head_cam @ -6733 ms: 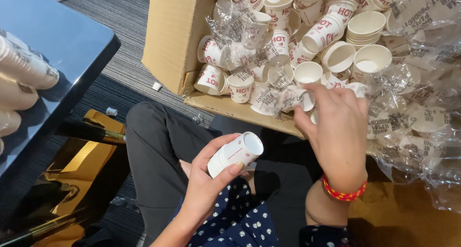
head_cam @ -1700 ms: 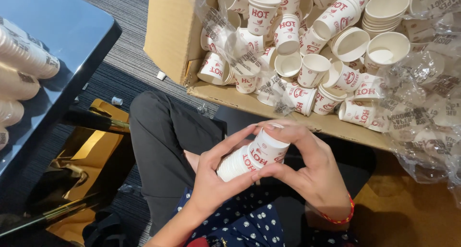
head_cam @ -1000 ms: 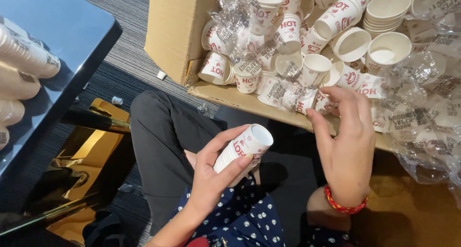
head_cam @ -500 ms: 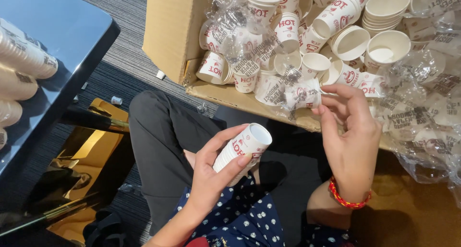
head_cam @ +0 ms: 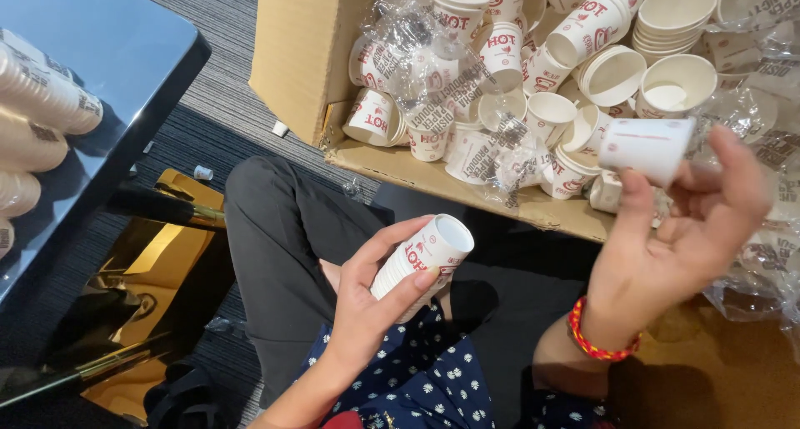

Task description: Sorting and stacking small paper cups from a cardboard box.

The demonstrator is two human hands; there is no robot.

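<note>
The single paper cup (head_cam: 646, 148) is new to the scene: half a second back the right hand (head_cam: 683, 229) hovered over the box with curled, empty fingers, and now it has one white cup pinched between thumb and fingertips, lying on its side with the base toward nine o'clock, raised just in front of the box's near edge. The palm faces up and toward the person, wrist bent back, a red beaded bracelet (head_cam: 602, 343) round it.

The left hand (head_cam: 375, 304) has not changed its job. Its grip is closed around a short stack of cups (head_cam: 421, 264), thumb over the top and fingers under, the stack tilted with its open mouth toward one o'clock (red print showing on the side). It sits above the lap, at about eight o'clock from the lone cup and well apart from it.

Beyond both, at twelve o'clock, the cardboard box (head_cam: 304, 54) lies open, full of loose cups and crumpled clear plastic wrap (head_cam: 433, 79). Below the hands are dark trousers (head_cam: 283, 254) and a dotted navy top (head_cam: 408, 379). At nine o'clock a glossy black desk (head_cam: 108, 70) carries more cup stacks (head_cam: 42, 95) laid on their sides.
</note>
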